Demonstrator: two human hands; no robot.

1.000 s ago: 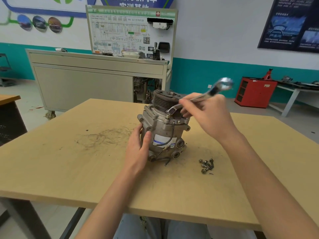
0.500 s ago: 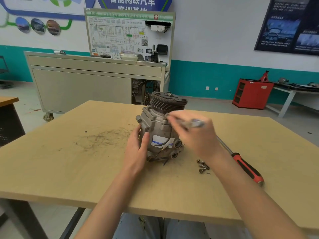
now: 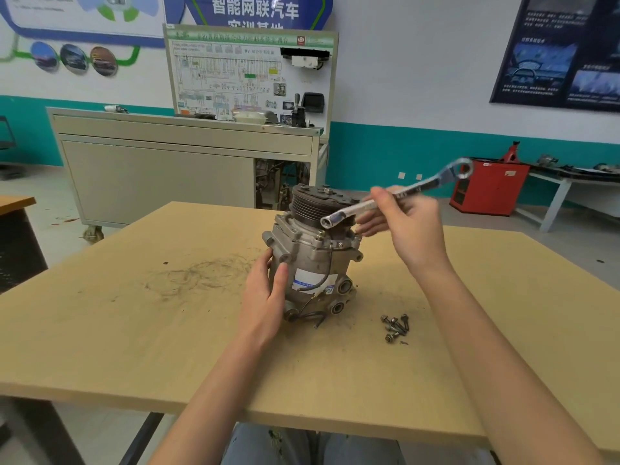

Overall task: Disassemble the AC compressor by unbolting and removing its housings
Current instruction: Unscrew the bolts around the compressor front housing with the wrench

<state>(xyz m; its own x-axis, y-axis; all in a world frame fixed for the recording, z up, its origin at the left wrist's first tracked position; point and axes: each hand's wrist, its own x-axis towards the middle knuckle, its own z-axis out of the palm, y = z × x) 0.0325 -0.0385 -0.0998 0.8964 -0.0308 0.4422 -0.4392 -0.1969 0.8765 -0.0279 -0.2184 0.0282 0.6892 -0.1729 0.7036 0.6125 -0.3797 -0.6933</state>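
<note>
**Bracing the compressor for the upper flange bolts**

We work on the tabletop (image 3: 134,330), whose flat board gives the compressor (image 3: 312,263) a firm seat near its middle. The compressor stands upright with the pulley (image 3: 312,203) uppermost, so the flange below the pulley is open to the tool from above.

The hands are apart. The left hand (image 3: 265,297) grips the side of the body, with fingers and thumb curled round the casting. We judge this to be a brace against the turning load.

The right hand (image 3: 412,223) holds the wrench (image 3: 396,196) at mid-shank, fingers curled round it, with the free ring end raised up and to the right. The lower ring end is at the flange, beside the pulley. We cannot tell whether it is seated on a bolt head.

Loose bolts (image 3: 396,327) lie in a small heap near the compressor's right side, within reach but below the wrench's swing. We take them to be fasteners already withdrawn.
</note>
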